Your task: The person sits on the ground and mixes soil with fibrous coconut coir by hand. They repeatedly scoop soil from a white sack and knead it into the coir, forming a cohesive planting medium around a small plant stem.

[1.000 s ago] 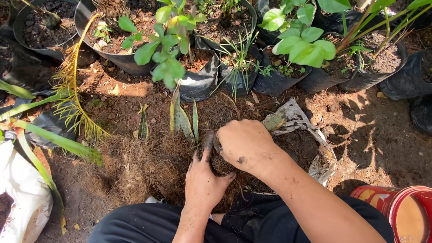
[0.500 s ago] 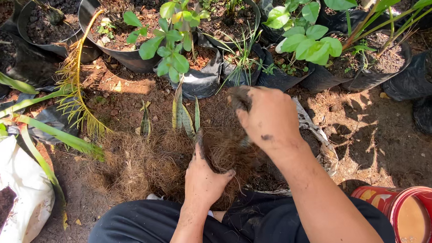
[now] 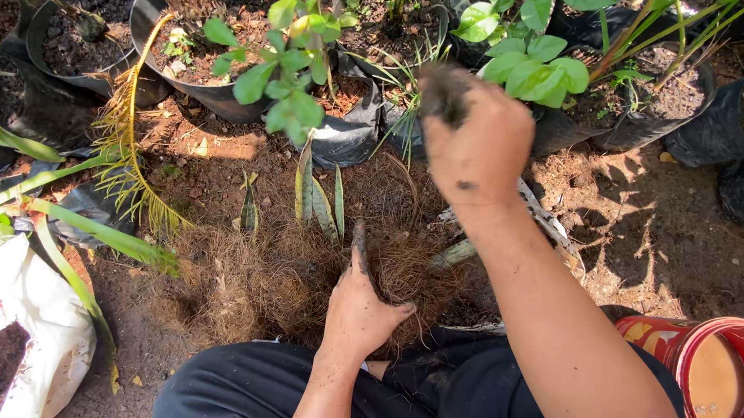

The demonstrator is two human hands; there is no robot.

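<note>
brown fibre [image 3: 302,273] under left hand [image 3: 359,305]; right hand [image 3: 475,142] perhaps gripping soil [image 3: 444,91].

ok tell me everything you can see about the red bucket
The red bucket sits at the lower right corner, cut off by the frame edge. It looks like plastic, round, upright and open on top, with a yellow printed patch on its outer wall. Its inside shows a smooth tan surface, liquid or bottom, I cannot tell. It stands on bare brown soil beside the person's dark trouser leg. The right arm passes close to it; neither hand touches it.
</note>
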